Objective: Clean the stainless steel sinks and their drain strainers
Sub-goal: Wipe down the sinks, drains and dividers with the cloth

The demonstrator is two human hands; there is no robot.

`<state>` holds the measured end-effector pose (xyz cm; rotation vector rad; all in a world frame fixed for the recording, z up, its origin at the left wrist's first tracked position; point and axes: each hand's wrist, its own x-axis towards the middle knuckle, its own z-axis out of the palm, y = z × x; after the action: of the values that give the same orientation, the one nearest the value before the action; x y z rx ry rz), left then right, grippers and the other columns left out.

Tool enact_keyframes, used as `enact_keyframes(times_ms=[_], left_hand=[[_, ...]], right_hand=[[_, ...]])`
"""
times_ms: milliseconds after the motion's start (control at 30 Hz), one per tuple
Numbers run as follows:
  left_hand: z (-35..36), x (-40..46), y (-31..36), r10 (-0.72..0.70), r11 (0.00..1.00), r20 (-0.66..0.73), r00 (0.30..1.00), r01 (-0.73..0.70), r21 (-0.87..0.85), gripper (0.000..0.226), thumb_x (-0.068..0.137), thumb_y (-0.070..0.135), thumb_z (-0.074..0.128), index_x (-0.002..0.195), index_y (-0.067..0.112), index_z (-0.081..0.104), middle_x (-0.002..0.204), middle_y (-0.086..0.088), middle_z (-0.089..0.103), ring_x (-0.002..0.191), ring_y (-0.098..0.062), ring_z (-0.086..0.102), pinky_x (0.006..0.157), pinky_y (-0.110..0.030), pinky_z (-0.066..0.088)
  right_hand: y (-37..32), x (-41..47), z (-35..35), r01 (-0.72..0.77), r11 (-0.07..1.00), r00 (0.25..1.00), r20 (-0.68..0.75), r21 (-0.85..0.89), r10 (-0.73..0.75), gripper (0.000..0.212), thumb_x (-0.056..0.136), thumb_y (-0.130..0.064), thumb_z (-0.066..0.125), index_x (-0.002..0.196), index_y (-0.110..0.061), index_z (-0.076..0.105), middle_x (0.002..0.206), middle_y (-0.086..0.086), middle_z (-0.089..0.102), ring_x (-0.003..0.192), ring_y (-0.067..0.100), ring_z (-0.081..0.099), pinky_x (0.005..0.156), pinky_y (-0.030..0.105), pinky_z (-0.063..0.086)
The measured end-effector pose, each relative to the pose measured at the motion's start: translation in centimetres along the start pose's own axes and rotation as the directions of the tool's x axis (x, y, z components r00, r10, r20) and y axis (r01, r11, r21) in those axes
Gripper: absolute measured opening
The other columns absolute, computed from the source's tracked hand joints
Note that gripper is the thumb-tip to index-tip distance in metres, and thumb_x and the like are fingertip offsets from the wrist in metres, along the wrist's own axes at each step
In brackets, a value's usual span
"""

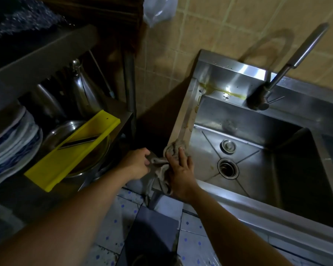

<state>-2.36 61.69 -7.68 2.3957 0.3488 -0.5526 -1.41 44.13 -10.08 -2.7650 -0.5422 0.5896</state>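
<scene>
Your right hand presses flat on the crumpled grey cloth at the stainless steel sink's left rim while your left hand pinches its dangling end, so tugging could drag it floorward, leaving the yellowish grime streak behind.

Dim scene, glare on sink backsplash, dark corners, wide-angle bending

Glossy steel sink; matt, rumpled cloth rag.
</scene>
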Motion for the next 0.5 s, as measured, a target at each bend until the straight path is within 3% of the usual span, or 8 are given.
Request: enact_keyframes(times_ms=[333,500], left_hand=[[-0.4,6.7,4.1,-0.009,0.988,-0.029,1.0,0.004,-0.152,0.053,0.082,0.025,0.072,0.129,0.016,0.05,0.117,-0.003,0.065,0.107,-0.018,0.06,0.091,-0.032,0.049],[0.0,10.0,6.7,-0.024,0.996,-0.058,0.998,0.019,-0.085,0.054,0.085,0.036,0.068,0.132,0.016,0.049,0.127,-0.005,0.058,0.112,-0.021,0.057,0.091,-0.033,0.049]], right_hand=[[5.0,10.2,-3.7,-0.031,0.999,0.997,-0.068,-0.018,0.03,0.068,0.096,-0.038,0.047,0.151,-0.041,0.008,0.16,0.006,-0.016,0.144,0.039,-0.013,0.119,0.051,0.008],[7.4,15.3,-5.6,-0.016,0.999,0.991,-0.134,-0.029,0.012,0.062,0.097,-0.039,0.041,0.152,-0.038,0.012,0.161,0.007,-0.01,0.146,0.037,-0.008,0.119,0.048,0.01]])
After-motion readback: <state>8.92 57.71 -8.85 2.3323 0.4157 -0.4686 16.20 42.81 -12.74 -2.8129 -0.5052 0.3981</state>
